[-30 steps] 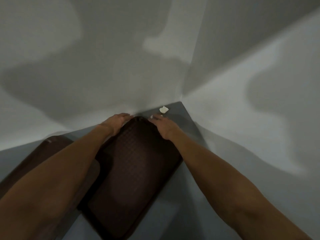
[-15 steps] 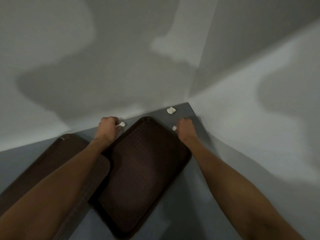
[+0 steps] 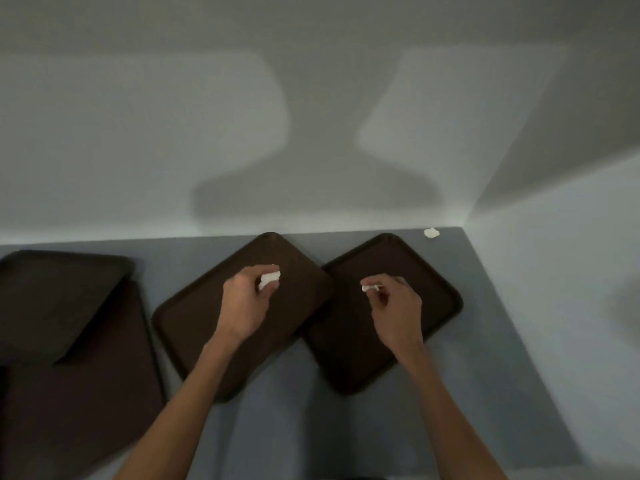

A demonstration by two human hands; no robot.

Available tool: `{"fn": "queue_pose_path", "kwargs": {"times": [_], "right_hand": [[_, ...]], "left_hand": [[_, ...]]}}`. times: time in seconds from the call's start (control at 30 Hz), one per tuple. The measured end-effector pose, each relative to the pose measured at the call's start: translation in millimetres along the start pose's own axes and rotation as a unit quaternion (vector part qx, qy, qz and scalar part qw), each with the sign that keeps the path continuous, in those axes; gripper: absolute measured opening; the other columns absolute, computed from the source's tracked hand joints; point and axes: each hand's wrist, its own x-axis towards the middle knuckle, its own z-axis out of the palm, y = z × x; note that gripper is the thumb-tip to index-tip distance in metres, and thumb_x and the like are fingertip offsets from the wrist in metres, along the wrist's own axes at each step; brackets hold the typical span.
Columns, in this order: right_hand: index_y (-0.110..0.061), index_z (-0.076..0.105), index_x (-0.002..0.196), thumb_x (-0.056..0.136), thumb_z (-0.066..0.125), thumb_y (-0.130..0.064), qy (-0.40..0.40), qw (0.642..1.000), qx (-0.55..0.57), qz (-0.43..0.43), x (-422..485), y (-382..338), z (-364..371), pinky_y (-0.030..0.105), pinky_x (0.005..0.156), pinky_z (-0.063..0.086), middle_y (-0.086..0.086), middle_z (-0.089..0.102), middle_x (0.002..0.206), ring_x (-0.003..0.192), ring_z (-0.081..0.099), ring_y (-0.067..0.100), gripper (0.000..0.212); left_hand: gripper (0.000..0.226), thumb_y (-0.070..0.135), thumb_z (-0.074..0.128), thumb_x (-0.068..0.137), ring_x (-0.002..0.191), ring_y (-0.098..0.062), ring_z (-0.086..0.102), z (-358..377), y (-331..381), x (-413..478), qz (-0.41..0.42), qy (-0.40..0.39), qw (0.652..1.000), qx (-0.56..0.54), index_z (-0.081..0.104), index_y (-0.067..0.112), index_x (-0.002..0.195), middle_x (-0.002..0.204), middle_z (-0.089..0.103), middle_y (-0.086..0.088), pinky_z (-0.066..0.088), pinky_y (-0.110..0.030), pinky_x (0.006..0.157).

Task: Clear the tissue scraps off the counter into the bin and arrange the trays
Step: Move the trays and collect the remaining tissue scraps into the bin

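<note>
My left hand (image 3: 244, 303) pinches a white tissue scrap (image 3: 269, 279) above a dark brown tray (image 3: 194, 317) lying slantwise in the middle of the grey counter (image 3: 294, 410). My right hand (image 3: 394, 306) pinches a smaller tissue scrap (image 3: 370, 288) above a second brown tray (image 3: 440, 299) that lies to the right, its left corner tucked under or against the first. Another tissue scrap (image 3: 431, 233) lies on the counter in the far right corner, apart from both hands.
Two more brown trays overlap at the left, one (image 3: 52, 292) resting tilted over a larger one (image 3: 79, 403). White walls close the counter at the back (image 3: 311, 133) and along the right side (image 3: 571, 289). No bin is in view.
Both hands have lifted off the counter near the back wall, each holding a scrap, and drawn back over the trays. The view has swung left and pulled back, showing more trays.
</note>
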Motion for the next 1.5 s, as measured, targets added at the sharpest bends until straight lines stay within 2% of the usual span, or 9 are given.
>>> {"fn": "queue_pose_path", "kwargs": {"times": [0.2,0.33,0.43,0.57,0.8,1.03,1.23,1.37,1.5], "right_hand": [[-0.031,0.076,0.108,0.090,0.081,-0.004,-0.053,0.988,0.124,-0.074,-125.5,-148.3,58.2,0.007,0.083,0.053,-0.009,0.071,0.111,0.095,0.069,-0.008,0.033],[-0.033,0.075,0.105,0.096,0.077,-0.017,-0.081,0.975,0.167,-0.120,-196.3,-230.3,105.2,0.015,0.075,0.055,-0.012,0.073,0.095,0.083,0.070,0.001,0.018],[-0.033,0.073,0.105,0.099,0.075,-0.020,-0.126,0.961,0.179,-0.168,-244.7,-283.6,146.2,0.013,0.072,0.052,-0.013,0.072,0.091,0.080,0.069,0.005,0.015],[-0.034,0.071,0.109,0.101,0.071,-0.019,-0.205,0.936,0.181,-0.221,-300.5,-337.7,203.5,0.023,0.081,0.058,-0.015,0.071,0.103,0.092,0.069,0.001,0.017],[-0.031,0.076,0.106,0.099,0.071,-0.011,-0.334,0.880,0.194,-0.275,-389.3,-422.7,321.7,0.033,0.085,0.062,-0.014,0.072,0.103,0.096,0.072,0.004,0.022],[-0.029,0.077,0.103,0.096,0.072,-0.004,-0.418,0.828,0.189,-0.322,-468.4,-523.7,469.5,0.017,0.083,0.053,-0.017,0.076,0.101,0.094,0.071,0.001,0.026],[-0.028,0.078,0.100,0.093,0.073,0.000,-0.483,0.785,0.199,-0.332,-534.2,-636.2,589.0,0.004,0.076,0.044,-0.011,0.074,0.093,0.086,0.068,0.000,0.030],[-0.035,0.076,0.096,0.092,0.072,0.002,-0.517,0.761,0.193,-0.342,-577.3,-707.0,667.7,0.003,0.075,0.044,-0.010,0.072,0.092,0.086,0.068,0.003,0.037],[-0.029,0.078,0.099,0.093,0.070,0.002,-0.529,0.751,0.193,-0.344,-614.3,-760.3,748.6,0.007,0.076,0.047,-0.010,0.072,0.097,0.087,0.070,0.005,0.033]], "left_hand": [[0.021,0.021,0.077,0.093,0.086,-0.001,0.065,-139.5,-80.3,-141.8,-0.055,0.099,0.992,-0.050,0.078,0.028,0.113,0.113,0.072,0.019,0.049,-0.017,0.082],[0.012,0.024,0.075,0.094,0.086,0.006,0.066,-216.8,-138.0,-222.3,-0.108,0.175,0.978,-0.042,0.079,0.031,0.103,0.093,0.075,0.020,0.049,-0.016,0.079],[0.010,0.025,0.071,0.097,0.078,0.010,0.064,-266.7,-179.6,-276.5,-0.151,0.231,0.961,-0.030,0.077,0.032,0.101,0.079,0.070,0.024,0.046,-0.011,0.074],[0.009,0.022,0.066,0.101,0.085,-0.006,0.069,-316.6,-233.6,-340.3,-0.199,0.305,0.931,-0.039,0.072,0.028,0.103,0.090,0.073,0.015,0.055,-0.032,0.077],[0.012,0.021,0.060,0.104,0.083,-0.007,0.074,-388.9,-340.2,-438.1,-0.304,0.406,0.856,-0.100,0.050,0.022,0.112,0.098,0.073,0.004,0.062,-0.034,0.073],[0.012,0.016,0.056,0.106,0.073,-0.009,0.072,-478.7,-470.4,-500.1,-0.379,0.452,0.802,-0.096,0.046,0.013,0.101,0.084,0.069,0.000,0.056,-0.023,0.064],[0.010,0.019,0.056,0.106,0.070,-0.010,0.067,-579.9,-569.4,-529.1,-0.440,0.472,0.762,-0.063,0.051,0.018,0.097,0.073,0.069,0.001,0.046,-0.015,0.063],[0.009,0.020,0.058,0.105,0.072,-0.012,0.070,-641.9,-633.1,-543.5,-0.453,0.498,0.737,-0.058,0.053,0.020,0.097,0.075,0.070,0.002,0.050,-0.021,0.066],[0.005,0.021,0.062,0.103,0.074,-0.010,0.073,-693.9,-704.8,-549.7,-0.460,0.518,0.716,-0.087,0.060,0.021,0.099,0.083,0.074,0.005,0.051,-0.017,0.067]]}}
